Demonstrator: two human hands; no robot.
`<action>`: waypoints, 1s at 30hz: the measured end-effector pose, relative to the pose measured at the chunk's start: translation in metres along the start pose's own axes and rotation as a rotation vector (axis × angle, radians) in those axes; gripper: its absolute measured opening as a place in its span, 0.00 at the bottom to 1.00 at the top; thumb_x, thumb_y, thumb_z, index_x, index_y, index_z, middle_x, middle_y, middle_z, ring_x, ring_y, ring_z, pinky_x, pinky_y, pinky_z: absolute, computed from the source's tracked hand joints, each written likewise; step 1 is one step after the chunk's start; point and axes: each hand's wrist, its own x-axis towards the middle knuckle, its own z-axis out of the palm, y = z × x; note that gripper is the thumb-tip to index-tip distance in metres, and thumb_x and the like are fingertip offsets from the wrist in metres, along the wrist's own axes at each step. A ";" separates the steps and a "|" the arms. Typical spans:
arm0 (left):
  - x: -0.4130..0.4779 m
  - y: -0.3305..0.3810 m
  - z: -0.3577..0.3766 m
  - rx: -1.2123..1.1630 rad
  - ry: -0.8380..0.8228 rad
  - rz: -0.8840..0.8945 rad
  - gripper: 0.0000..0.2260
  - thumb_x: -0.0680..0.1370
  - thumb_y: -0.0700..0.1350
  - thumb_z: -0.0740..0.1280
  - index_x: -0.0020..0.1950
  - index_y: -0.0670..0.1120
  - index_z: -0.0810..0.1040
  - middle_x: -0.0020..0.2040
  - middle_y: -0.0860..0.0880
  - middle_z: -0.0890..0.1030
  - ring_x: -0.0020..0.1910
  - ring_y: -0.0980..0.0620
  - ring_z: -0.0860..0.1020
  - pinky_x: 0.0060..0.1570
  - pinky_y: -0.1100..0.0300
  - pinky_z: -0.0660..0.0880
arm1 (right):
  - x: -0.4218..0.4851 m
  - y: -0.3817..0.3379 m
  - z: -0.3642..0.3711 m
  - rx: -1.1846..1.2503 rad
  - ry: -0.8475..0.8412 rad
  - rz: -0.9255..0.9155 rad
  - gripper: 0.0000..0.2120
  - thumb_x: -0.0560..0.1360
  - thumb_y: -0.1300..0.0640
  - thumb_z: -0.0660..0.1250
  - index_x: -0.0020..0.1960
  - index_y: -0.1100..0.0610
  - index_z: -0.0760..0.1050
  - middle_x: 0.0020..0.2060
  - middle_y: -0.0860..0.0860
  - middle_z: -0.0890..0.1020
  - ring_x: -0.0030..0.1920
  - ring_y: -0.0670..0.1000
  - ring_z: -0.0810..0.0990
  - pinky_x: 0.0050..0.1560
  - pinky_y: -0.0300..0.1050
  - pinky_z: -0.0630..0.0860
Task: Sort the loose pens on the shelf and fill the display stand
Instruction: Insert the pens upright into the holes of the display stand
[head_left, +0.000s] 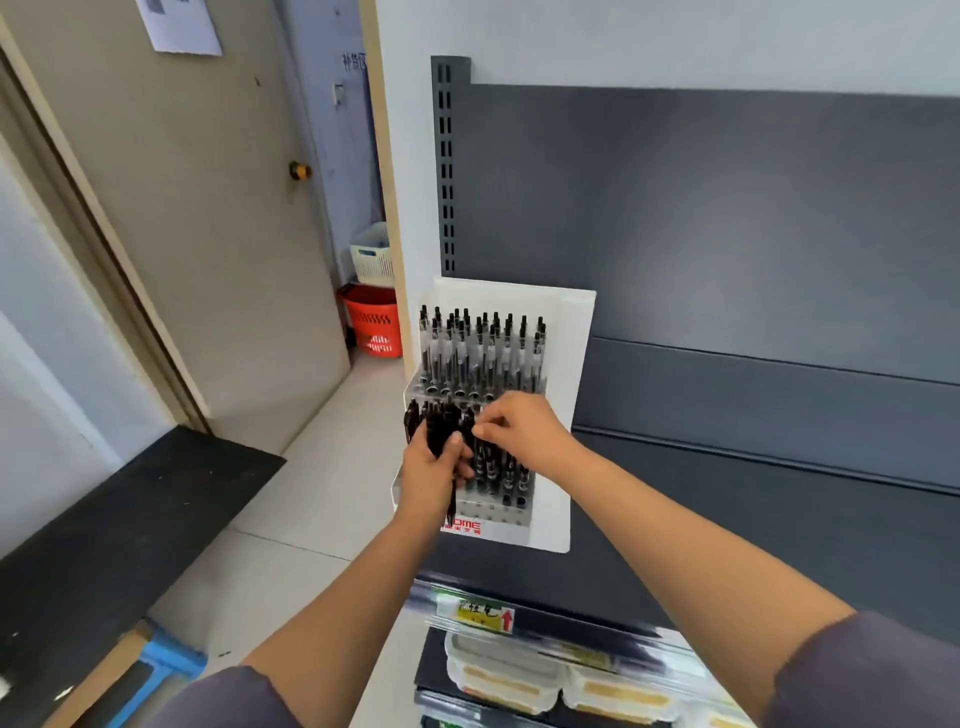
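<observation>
Pens, a dark bundle (441, 426) of them, stand upright in your left hand (434, 475), just in front of the display stand (574, 364) on the grey shelf (753, 519). Nearest to you are your grey sleeves (878, 675) at the bottom edge. Between your forearms lie clear plastic boxes (511, 675) on a lower level, under a rail with a yellow label (483, 616) bearing a red arrow.

Further out, your left hand's fingers and thumb wrap round the bundle. The pen tops fan out above your fist and a few tips poke out below it. Your right hand (524, 423) is just beside it, thumb and forefinger pinched together on the top of a single pen (478, 444). You cannot tell whether that pen belongs to the bundle or already sits in the stand.

Behind your hands, the stand's front rows hold dark pens (506, 470) in their holes, and some holes at the near edge are open. Its rear rows (480, 345) are packed with clear-barrelled pens with black tops, upright against the white backing. The stand sits at the shelf's left end, against the dark back panel (727, 208).

Far left, past an open door (208, 234), an orange basket (375, 325) sits on the floor with a white basket (373, 254) above it.
</observation>
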 end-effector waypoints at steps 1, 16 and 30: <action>-0.001 -0.001 -0.002 -0.008 -0.013 -0.010 0.02 0.80 0.38 0.59 0.52 0.42 0.71 0.36 0.46 0.76 0.28 0.54 0.74 0.29 0.62 0.72 | 0.000 -0.002 0.001 -0.024 0.014 0.026 0.07 0.76 0.56 0.67 0.48 0.57 0.83 0.43 0.49 0.83 0.43 0.46 0.78 0.48 0.43 0.73; -0.010 -0.008 -0.023 0.052 -0.084 -0.085 0.10 0.80 0.42 0.61 0.60 0.42 0.71 0.46 0.45 0.82 0.35 0.50 0.78 0.38 0.55 0.75 | -0.007 0.002 0.015 -0.394 0.264 0.074 0.06 0.75 0.50 0.67 0.49 0.51 0.78 0.50 0.47 0.74 0.54 0.51 0.70 0.43 0.43 0.68; -0.014 -0.001 -0.009 0.012 -0.130 -0.056 0.08 0.79 0.39 0.63 0.57 0.41 0.74 0.41 0.45 0.82 0.33 0.52 0.80 0.34 0.61 0.77 | -0.002 -0.017 0.005 0.008 0.161 0.049 0.06 0.76 0.50 0.65 0.47 0.50 0.80 0.44 0.44 0.78 0.49 0.48 0.77 0.52 0.48 0.75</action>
